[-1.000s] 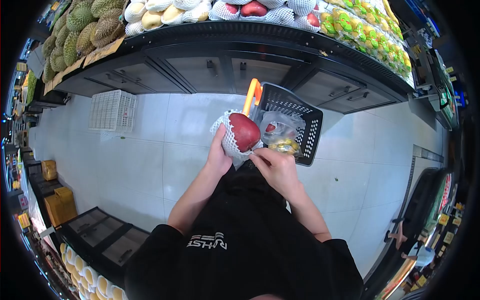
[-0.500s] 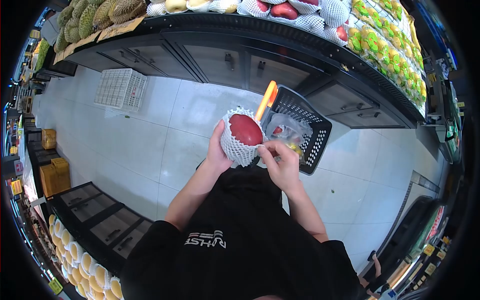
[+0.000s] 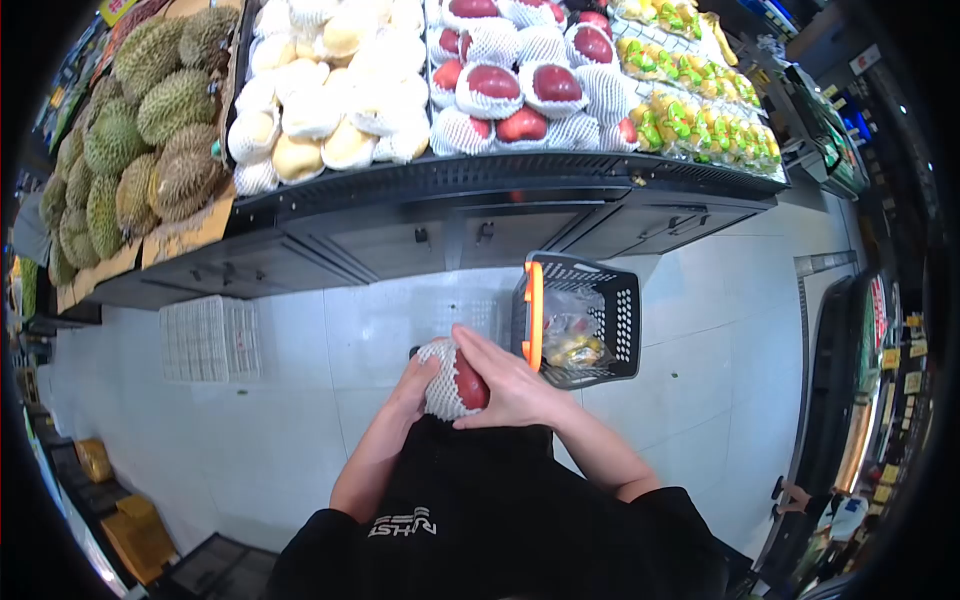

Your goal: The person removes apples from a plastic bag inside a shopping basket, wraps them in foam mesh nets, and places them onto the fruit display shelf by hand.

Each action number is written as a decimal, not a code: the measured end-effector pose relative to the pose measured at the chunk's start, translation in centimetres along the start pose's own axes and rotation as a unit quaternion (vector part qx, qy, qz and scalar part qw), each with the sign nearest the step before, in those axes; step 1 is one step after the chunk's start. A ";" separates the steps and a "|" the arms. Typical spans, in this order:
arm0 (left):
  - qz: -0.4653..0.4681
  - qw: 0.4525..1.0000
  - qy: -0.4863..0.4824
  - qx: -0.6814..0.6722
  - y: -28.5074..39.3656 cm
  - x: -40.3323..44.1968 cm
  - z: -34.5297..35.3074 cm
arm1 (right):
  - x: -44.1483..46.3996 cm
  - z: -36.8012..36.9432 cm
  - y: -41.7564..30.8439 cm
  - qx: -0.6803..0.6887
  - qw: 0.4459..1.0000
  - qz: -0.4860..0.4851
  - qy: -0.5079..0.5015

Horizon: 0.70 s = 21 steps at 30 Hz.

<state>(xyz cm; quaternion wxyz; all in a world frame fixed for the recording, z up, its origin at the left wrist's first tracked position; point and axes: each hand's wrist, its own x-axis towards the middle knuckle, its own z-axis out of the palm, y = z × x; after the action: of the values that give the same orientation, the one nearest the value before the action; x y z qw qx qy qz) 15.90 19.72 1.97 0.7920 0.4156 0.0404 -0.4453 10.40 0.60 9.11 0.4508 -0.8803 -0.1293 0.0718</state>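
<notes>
Between my two hands is a large oval red fruit, likely a mango (image 3: 468, 386), partly covered by a white foam net (image 3: 440, 396). My left hand (image 3: 406, 388) is closed around its netted left side. My right hand (image 3: 517, 388) wraps the bare right side, thumb low and fingers over the top. The palms and part of the fruit's underside are hidden. Just beyond my right hand, a black shopping basket (image 3: 629, 318) with an orange handle (image 3: 534, 312) stands on the floor. Inside it lie clear plastic bags (image 3: 575, 330) with yellowish fruit.
Ahead runs a display counter (image 3: 400, 205) with durians (image 3: 115, 140), pale fruit in foam nets (image 3: 335, 85), similar red fruit (image 3: 492, 85) and bagged yellow-green fruit (image 3: 690, 115). A white crate (image 3: 210, 340) is on the floor at left. Another person's hand (image 3: 793, 495) shows at lower right.
My view has tilted up toward the counter. My right hand has gone from pinching the net's edge to gripping the fruit's bare side. The fruit has turned in my hands.
</notes>
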 end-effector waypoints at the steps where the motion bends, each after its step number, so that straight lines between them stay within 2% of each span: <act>1: -0.004 1.000 -0.009 0.003 -0.2 1.3 -2.7 | 1.3 0.2 -0.6 -0.003 1.000 0.000 -0.003; 3: 0.005 0.998 -0.054 0.017 1.8 1.8 -4.7 | 3.4 0.9 -1.6 -0.001 1.000 0.019 -0.005; 7: -0.015 0.998 -0.061 0.001 4.2 2.2 -7.3 | 6.4 1.6 -3.3 -0.006 1.000 0.023 0.014; 13: 0.012 0.995 -0.092 0.021 6.8 4.0 -9.5 | 9.0 1.9 -3.7 0.017 0.999 0.031 0.028; 18: -0.020 0.999 -0.050 0.011 8.3 5.3 -11.3 | 11.4 1.1 -3.9 0.010 0.998 0.062 0.004; 21: -0.001 0.998 -0.056 0.033 10.1 6.0 -11.1 | 12.7 0.6 -3.2 -0.015 0.999 0.028 0.005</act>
<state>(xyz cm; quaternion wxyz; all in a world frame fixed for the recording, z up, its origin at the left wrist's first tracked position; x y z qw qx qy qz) 30.39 26.00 -1.62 0.7781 0.4162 -0.0183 -0.4701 21.84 6.59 11.25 0.4362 -0.8905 -0.1033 0.0782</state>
